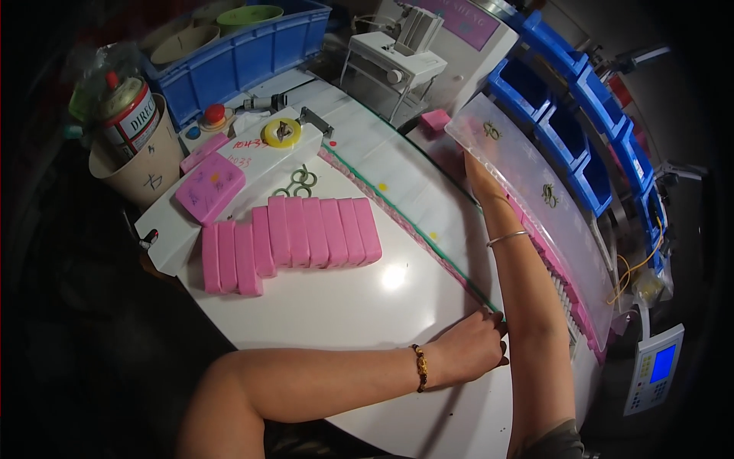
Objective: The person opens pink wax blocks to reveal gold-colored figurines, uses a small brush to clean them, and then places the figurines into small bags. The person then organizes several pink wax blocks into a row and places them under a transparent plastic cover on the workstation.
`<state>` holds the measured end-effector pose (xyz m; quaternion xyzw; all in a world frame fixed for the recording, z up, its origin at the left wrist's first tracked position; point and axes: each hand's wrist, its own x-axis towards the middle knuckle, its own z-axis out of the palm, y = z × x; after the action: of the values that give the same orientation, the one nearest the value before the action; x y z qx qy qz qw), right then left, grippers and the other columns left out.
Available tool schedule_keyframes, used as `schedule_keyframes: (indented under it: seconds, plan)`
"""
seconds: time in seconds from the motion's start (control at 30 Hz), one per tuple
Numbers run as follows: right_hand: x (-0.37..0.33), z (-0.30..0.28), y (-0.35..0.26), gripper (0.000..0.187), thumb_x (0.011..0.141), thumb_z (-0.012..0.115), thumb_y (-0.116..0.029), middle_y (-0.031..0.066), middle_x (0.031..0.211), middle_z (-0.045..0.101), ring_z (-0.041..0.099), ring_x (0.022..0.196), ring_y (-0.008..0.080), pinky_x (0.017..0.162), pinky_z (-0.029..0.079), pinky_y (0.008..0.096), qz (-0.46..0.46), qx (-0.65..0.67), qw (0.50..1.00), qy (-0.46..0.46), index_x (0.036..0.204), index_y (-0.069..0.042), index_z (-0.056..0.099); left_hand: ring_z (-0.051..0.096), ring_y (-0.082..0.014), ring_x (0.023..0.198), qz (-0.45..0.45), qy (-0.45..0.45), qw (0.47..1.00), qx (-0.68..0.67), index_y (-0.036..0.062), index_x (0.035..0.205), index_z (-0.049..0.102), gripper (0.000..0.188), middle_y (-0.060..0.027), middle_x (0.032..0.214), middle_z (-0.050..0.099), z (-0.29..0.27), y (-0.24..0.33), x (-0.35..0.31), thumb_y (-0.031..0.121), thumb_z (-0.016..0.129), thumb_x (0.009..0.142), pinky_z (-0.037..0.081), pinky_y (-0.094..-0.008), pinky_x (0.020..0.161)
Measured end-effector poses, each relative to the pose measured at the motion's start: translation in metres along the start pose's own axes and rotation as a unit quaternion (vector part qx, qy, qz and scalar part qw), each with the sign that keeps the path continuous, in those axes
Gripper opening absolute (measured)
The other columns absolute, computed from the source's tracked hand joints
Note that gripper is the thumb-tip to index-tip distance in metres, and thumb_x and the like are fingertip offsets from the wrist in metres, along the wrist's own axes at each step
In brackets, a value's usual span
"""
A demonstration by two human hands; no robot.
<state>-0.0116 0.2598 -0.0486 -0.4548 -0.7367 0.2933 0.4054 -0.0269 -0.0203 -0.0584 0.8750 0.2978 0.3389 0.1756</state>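
My left hand [470, 348], below a beaded bracelet, lies at the near end of a green-edged strip [436, 256] on the white table. Its fingers are curled; what they hold, if anything, is hidden behind my right forearm. My right arm, with a metal bangle [507, 238], stretches far forward. My right hand [480, 174] reaches under the edge of a translucent plastic cover [527, 191], which hides its fingers. Pink material shows along the cover's lower edge. A row of pink blocks [306, 233] stands left of the strip, with several green rings [298, 182] behind it.
Blue bins [566, 138] line the right side, above a control panel with a blue screen [661, 366]. At the far left stand a beige bucket [149, 172] holding a spray can, and a blue crate [245, 73]. A yellow tape roll [283, 132] and a red button [215, 115] are nearby.
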Motion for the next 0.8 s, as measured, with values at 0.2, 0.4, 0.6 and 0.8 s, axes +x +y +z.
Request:
schedule_keyframes:
  seconds: [0.2,0.4,0.6,0.8]
  plan:
    - [-0.003,0.001,-0.007,0.069,0.086,0.064,-0.047,0.0217,0.127,0.055,0.052,0.118,0.0329,0.101,0.038,0.0382,0.021,0.018,1.0,0.011,0.131,0.002,0.05,0.054,-0.0253,0.101,0.007,0.001,1.0,0.005,0.003,0.075,0.068,0.033,-0.0111,0.092,0.063,0.006,0.0,0.0,0.029,0.056,0.091,0.043,-0.0348,0.084]
    - [-0.033,-0.018,-0.019,0.066,0.082,0.069,-0.046,0.0247,0.114,0.055,0.055,0.104,0.0411,0.091,0.044,0.0445,-0.195,-0.303,0.931,0.058,0.124,0.002,0.053,0.053,-0.0256,0.099,0.025,0.041,0.998,0.028,0.0028,0.075,0.066,0.033,-0.0115,0.093,0.062,0.007,-0.001,0.001,0.031,0.059,0.089,0.041,-0.0359,0.086]
    - [-0.057,-0.043,-0.014,0.066,0.08,0.071,-0.045,0.0237,0.114,0.052,0.054,0.101,0.0414,0.086,0.045,0.0469,-0.19,-0.413,0.888,0.068,0.123,0.001,0.052,0.051,-0.0268,0.099,0.021,0.019,1.0,-0.003,0.003,0.074,0.064,0.031,-0.0115,0.093,0.058,0.004,-0.002,-0.001,0.029,0.058,0.09,0.041,-0.0363,0.09]
    - [-0.042,-0.025,-0.007,0.068,0.08,0.07,-0.049,0.024,0.121,0.05,0.053,0.108,0.0424,0.09,0.045,0.0462,-0.151,-0.342,0.927,0.015,0.123,0.0,0.052,0.052,-0.0275,0.098,0.037,0.046,0.998,0.002,0.0019,0.076,0.065,0.031,-0.0126,0.095,0.059,0.009,-0.004,0.001,0.029,0.058,0.09,0.041,-0.0366,0.091]
